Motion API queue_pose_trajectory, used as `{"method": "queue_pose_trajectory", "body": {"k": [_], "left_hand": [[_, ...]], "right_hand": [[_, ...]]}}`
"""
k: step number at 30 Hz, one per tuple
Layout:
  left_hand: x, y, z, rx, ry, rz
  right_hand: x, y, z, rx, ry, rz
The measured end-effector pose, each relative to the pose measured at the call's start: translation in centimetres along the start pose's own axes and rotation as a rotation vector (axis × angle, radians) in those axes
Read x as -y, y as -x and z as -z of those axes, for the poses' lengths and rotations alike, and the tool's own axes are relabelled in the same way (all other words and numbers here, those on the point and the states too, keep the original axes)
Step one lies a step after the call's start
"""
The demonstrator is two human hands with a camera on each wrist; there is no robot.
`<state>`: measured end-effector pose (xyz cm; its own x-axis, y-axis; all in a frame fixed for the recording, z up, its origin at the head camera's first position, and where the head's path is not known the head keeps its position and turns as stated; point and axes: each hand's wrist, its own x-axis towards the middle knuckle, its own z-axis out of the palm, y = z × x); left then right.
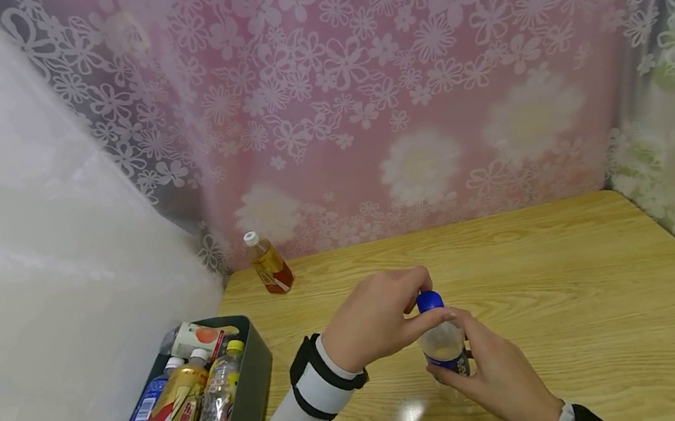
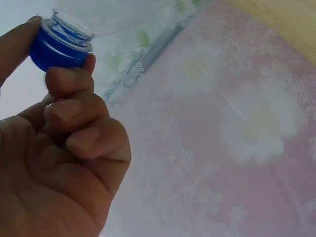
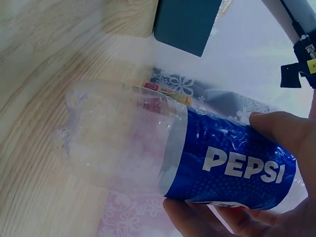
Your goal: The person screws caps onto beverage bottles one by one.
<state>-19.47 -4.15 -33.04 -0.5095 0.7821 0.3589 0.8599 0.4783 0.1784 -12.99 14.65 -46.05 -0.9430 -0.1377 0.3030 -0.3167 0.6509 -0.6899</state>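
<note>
A clear plastic Pepsi bottle [image 1: 443, 339] with a blue label [image 3: 237, 160] is held over the table, its cap end up in the head view. My right hand [image 1: 502, 370] grips it round the label, thumb on one side and fingers on the other. The blue cap [image 2: 58, 49] is on the bottle's neck, pinched between the thumb and curled fingers of my left hand [image 1: 380, 318]. In the right wrist view the bottle's lower part looks see-through, with some small droplets on its wall.
A tea-coloured bottle with a white cap [image 1: 271, 269] stands at the table's back left. A dark grey bin [image 1: 256, 370] at the left holds several bottles and a white container [image 1: 194, 338]. Flowered curtains [image 1: 348, 95] hang behind the wooden table [image 1: 577, 278].
</note>
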Motion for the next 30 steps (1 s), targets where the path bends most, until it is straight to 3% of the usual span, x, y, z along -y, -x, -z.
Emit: {"method": "queue_pose_trajectory", "body": {"k": [5,11,15,18,21,23,26,30], "left_hand": [[0.5,-0.1,0.4,0.071,0.1,-0.083],[1.0,0.0,0.9,0.16,0.103,-0.143],[1.1,0.2,0.9,0.186,0.131,-0.128],[0.8,0.2,0.6,0.132,0.128,-0.031],[0.1,0.3,-0.1,0.018,0.076,0.081],[-0.3,0.3,-0.5,-0.05,0.048,0.123],[-0.5,0.2,-0.9,-0.103,0.049,0.111],[-0.4,0.2,-1.0,-0.111,0.098,0.051]], "right_hand": [[0.0,-0.1,0.1,0.002,-0.015,0.004],[-0.3,-0.2,0.1,0.043,-0.039,0.013],[-0.4,-0.2,0.3,0.045,-0.048,0.038],[-0.3,-0.3,0.3,0.031,-0.047,0.032],[-0.3,-0.4,0.3,-0.001,-0.013,0.035],[-0.4,-0.5,0.1,-0.028,0.017,0.056],[-0.3,-0.5,0.1,-0.053,0.041,0.077],[-0.2,-0.5,0.1,-0.068,0.048,0.109]]}}
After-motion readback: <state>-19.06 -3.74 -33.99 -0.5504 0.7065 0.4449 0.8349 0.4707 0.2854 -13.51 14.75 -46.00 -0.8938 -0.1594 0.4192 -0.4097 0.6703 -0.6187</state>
